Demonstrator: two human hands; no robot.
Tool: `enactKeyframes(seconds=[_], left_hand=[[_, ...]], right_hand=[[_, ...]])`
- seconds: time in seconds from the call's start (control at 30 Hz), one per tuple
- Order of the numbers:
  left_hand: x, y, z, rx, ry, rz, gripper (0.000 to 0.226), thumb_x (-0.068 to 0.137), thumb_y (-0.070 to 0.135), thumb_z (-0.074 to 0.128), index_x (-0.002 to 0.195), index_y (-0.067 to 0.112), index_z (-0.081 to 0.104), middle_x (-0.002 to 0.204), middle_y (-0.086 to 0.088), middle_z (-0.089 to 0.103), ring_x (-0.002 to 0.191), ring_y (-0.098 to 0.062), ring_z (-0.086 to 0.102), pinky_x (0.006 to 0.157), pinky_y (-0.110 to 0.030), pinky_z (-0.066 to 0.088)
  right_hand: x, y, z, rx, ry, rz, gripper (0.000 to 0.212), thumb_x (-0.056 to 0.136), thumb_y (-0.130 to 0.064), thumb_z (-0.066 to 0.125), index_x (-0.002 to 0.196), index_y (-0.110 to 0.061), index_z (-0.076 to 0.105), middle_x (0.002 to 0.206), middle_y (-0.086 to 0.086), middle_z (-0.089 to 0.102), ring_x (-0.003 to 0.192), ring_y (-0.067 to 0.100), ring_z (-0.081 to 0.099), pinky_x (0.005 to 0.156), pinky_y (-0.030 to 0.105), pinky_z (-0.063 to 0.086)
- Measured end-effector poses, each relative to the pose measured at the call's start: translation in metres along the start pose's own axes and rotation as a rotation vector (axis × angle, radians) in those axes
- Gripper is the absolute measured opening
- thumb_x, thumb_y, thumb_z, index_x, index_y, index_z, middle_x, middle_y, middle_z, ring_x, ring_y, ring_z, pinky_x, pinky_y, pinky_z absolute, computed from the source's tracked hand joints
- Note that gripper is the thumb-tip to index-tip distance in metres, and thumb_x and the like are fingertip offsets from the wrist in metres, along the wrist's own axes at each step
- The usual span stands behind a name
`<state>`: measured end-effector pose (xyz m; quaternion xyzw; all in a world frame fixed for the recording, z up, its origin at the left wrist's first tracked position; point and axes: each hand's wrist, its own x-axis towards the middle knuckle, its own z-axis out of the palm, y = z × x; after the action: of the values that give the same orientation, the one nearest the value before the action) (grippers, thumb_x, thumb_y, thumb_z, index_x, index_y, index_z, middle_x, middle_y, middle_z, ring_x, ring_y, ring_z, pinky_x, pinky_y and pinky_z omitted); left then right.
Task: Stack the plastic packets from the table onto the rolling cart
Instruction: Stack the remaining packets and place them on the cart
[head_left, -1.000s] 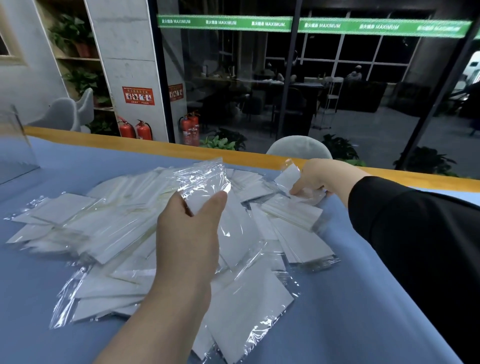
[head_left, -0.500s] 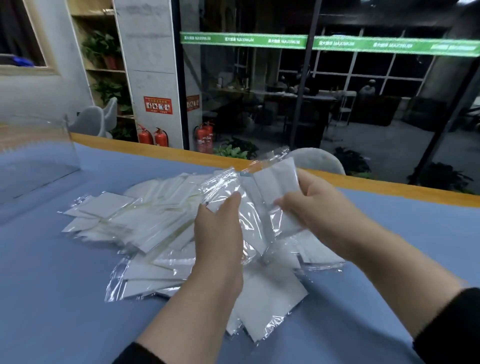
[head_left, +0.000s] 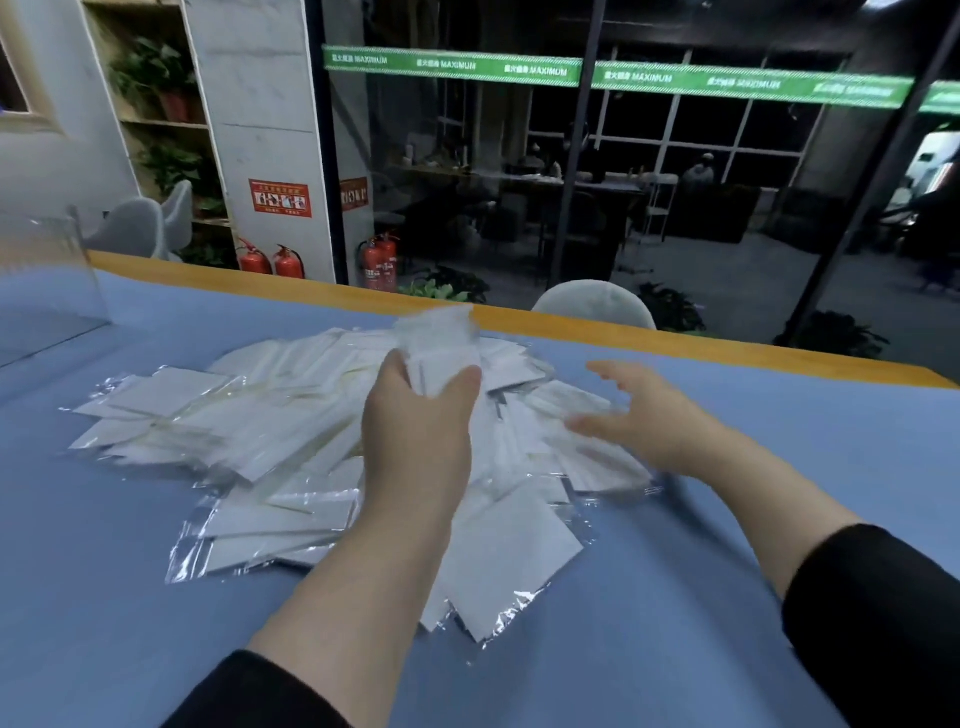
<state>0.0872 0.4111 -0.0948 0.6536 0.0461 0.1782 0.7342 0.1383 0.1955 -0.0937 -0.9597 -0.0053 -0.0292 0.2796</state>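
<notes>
Several packets (head_left: 441, 348) pinched upright in left hand (head_left: 415, 431). Right hand (head_left: 649, 415) nearer, fingers (head_left: 605, 370) spread, empty, over pile (head_left: 270, 431) on bench (head_left: 727, 649).

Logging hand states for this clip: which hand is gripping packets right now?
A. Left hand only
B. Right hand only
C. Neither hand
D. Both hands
A: the left hand clasps a small bunch of packets above the pile, while the right hand is spread open, holding nothing.
</notes>
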Motion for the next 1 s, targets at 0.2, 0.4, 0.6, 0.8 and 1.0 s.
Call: enactKeyframes(seconds=[0.2, 0.4, 0.6, 0.8, 1.0], left_hand=[[-0.002, -0.01, 0.007, 0.268, -0.136, 0.034, 0.024, 0.088, 0.023, 0.074, 0.108, 0.026, 0.063, 0.096, 0.009, 0.071, 0.09, -0.014, 0.068, 0.085, -0.039, 0.056], [-0.002, -0.008, 0.005, 0.149, -0.063, 0.015, 0.016, 0.089, 0.023, 0.075, 0.1, 0.027, 0.063, 0.09, 0.011, 0.072, 0.085, -0.013, 0.07, 0.08, -0.037, 0.058], [0.0, -0.006, 0.002, -0.096, 0.043, -0.133, 0.015, 0.086, 0.025, 0.078, 0.094, 0.03, 0.067, 0.084, 0.01, 0.075, 0.085, -0.023, 0.073, 0.084, -0.053, 0.061], [0.004, -0.009, 0.0, -0.221, 0.094, -0.227, 0.017, 0.084, 0.025, 0.079, 0.098, 0.029, 0.07, 0.094, 0.004, 0.078, 0.093, -0.028, 0.074, 0.089, -0.058, 0.058], [0.0, 0.005, 0.005, -0.288, 0.158, -0.323, 0.069, 0.059, 0.073, 0.073, 0.114, 0.033, 0.061, 0.115, 0.006, 0.069, 0.112, -0.027, 0.066, 0.099, -0.055, 0.052]], right_hand=[[0.012, 0.016, 0.009, -0.111, -0.011, 0.035, 0.078, 0.087, -0.05, 0.071, 0.152, -0.028, 0.035, 0.148, -0.002, 0.049, 0.134, 0.021, 0.049, 0.106, 0.034, 0.039], [0.013, 0.016, 0.022, -0.316, 0.153, -0.038, 0.045, 0.095, -0.033, 0.055, 0.138, -0.024, 0.046, 0.124, 0.006, 0.066, 0.112, 0.033, 0.059, 0.086, 0.042, 0.05], [0.003, 0.01, 0.003, 0.045, 0.405, 0.009, 0.011, 0.095, -0.015, 0.044, 0.084, -0.015, 0.045, 0.074, 0.004, 0.054, 0.065, 0.026, 0.043, 0.051, 0.033, 0.027], [-0.019, -0.041, -0.004, 1.049, 0.076, -0.143, 0.027, 0.091, 0.001, 0.061, 0.114, -0.012, 0.064, 0.098, 0.011, 0.074, 0.075, 0.025, 0.068, 0.068, 0.036, 0.058], [-0.033, -0.062, 0.017, 0.849, -0.093, -0.224, 0.024, 0.094, -0.008, 0.06, 0.106, -0.024, 0.075, 0.101, 0.012, 0.075, 0.079, 0.02, 0.066, 0.077, 0.036, 0.054]])
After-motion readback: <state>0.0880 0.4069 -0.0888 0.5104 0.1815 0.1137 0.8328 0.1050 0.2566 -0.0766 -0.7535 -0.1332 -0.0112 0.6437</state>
